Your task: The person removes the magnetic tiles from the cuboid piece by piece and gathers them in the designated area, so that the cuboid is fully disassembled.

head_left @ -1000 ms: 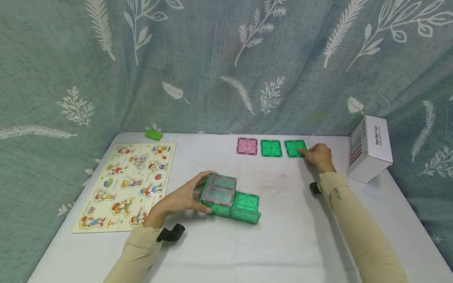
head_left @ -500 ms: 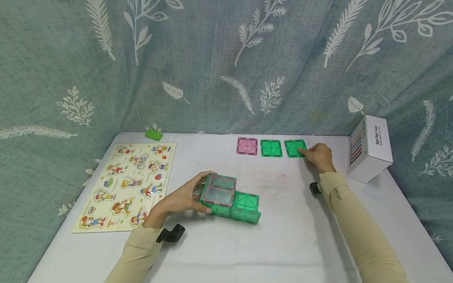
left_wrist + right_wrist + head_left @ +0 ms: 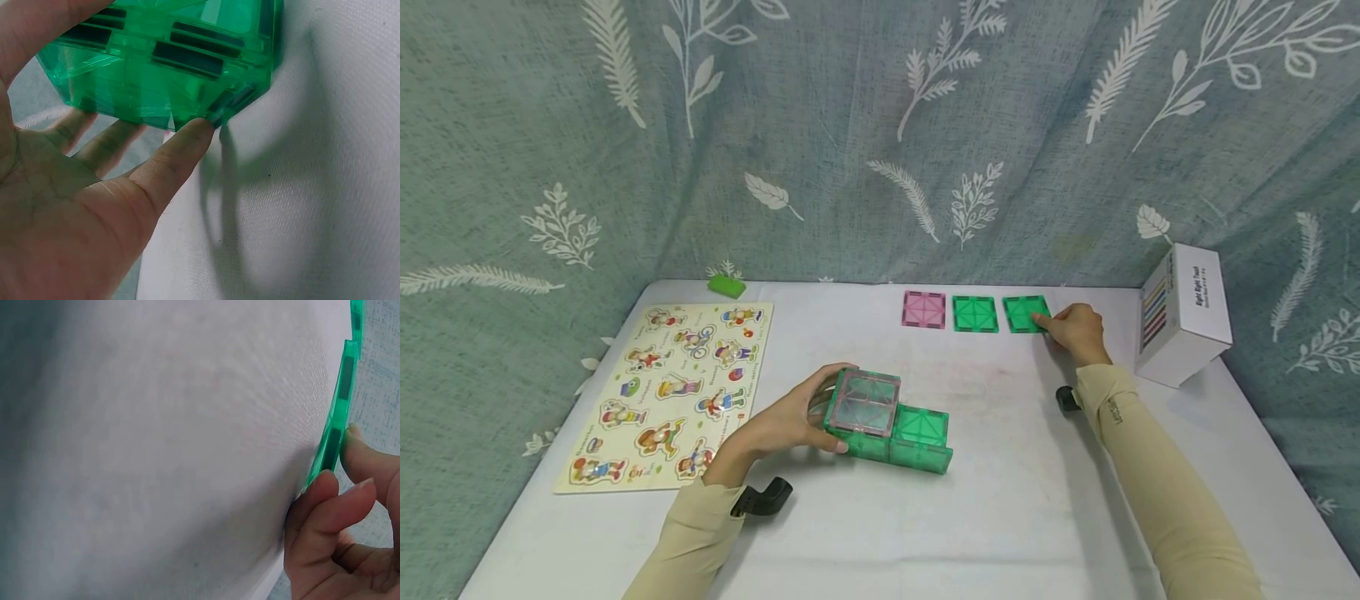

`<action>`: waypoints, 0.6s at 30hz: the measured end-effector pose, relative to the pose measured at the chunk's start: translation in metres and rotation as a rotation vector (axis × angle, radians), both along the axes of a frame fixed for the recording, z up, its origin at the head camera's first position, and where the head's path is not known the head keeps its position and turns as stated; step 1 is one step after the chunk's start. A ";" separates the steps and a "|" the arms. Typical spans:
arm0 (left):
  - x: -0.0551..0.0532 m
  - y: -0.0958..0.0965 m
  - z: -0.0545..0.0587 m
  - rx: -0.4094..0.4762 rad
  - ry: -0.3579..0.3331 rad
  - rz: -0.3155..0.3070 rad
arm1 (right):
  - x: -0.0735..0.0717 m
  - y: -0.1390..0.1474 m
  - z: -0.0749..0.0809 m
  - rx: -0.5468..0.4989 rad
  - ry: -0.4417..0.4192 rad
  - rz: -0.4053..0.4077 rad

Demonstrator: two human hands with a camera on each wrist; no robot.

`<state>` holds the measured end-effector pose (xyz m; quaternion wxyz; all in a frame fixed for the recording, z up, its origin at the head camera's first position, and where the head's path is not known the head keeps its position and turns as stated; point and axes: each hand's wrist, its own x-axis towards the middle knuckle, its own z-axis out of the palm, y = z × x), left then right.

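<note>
In the head view my left hand (image 3: pixel 782 421) grips the left end of a structure of magnetic tiles (image 3: pixel 921 427). It is a green box with a pink-edged square on top, joined to a lower green section on its right. The left wrist view shows thumb and fingers spread around the green box (image 3: pixel 144 69). At the back, my right hand (image 3: pixel 1077 332) pinches the right edge of a green square magnetic tile (image 3: pixel 1021 313). The right wrist view has the thumb on one face of that tile (image 3: pixel 339 412) and curled fingers (image 3: pixel 328 515) at its edge.
Left of the held tile lie another green tile (image 3: pixel 975 314) and a pink tile (image 3: pixel 923 309). A picture puzzle board (image 3: pixel 655 408) covers the table's left side, with a small green block (image 3: pixel 726 286) behind it. A white box (image 3: pixel 1187 317) stands at the back right.
</note>
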<state>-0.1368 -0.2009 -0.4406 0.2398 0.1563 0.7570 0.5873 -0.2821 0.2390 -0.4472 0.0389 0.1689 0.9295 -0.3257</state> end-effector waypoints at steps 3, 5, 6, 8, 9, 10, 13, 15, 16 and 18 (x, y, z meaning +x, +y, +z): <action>0.000 0.000 0.000 -0.002 -0.001 -0.001 | 0.000 0.000 0.000 0.001 -0.004 0.000; 0.000 0.000 0.001 0.000 -0.002 -0.001 | 0.001 0.000 0.000 -0.007 -0.007 0.002; 0.001 0.000 0.001 -0.003 -0.002 -0.001 | 0.001 0.000 0.000 -0.009 -0.009 0.004; 0.001 0.000 0.002 0.000 -0.003 -0.001 | 0.001 0.001 0.000 -0.014 -0.011 0.009; 0.001 0.000 0.002 0.001 -0.003 -0.002 | 0.001 0.001 0.000 -0.017 -0.013 0.011; 0.001 0.000 0.002 0.001 -0.002 -0.001 | 0.001 0.001 0.000 -0.022 -0.015 0.012; 0.001 0.000 0.002 -0.005 0.005 0.004 | 0.001 0.001 0.001 -0.023 -0.018 0.016; 0.001 0.000 0.002 -0.006 0.009 0.007 | 0.002 0.001 0.001 -0.028 -0.022 0.016; 0.001 -0.001 0.002 -0.006 0.009 0.008 | 0.002 0.000 0.002 -0.032 -0.027 0.016; 0.002 -0.001 0.001 -0.005 0.011 0.012 | 0.003 0.000 0.003 -0.042 -0.033 0.012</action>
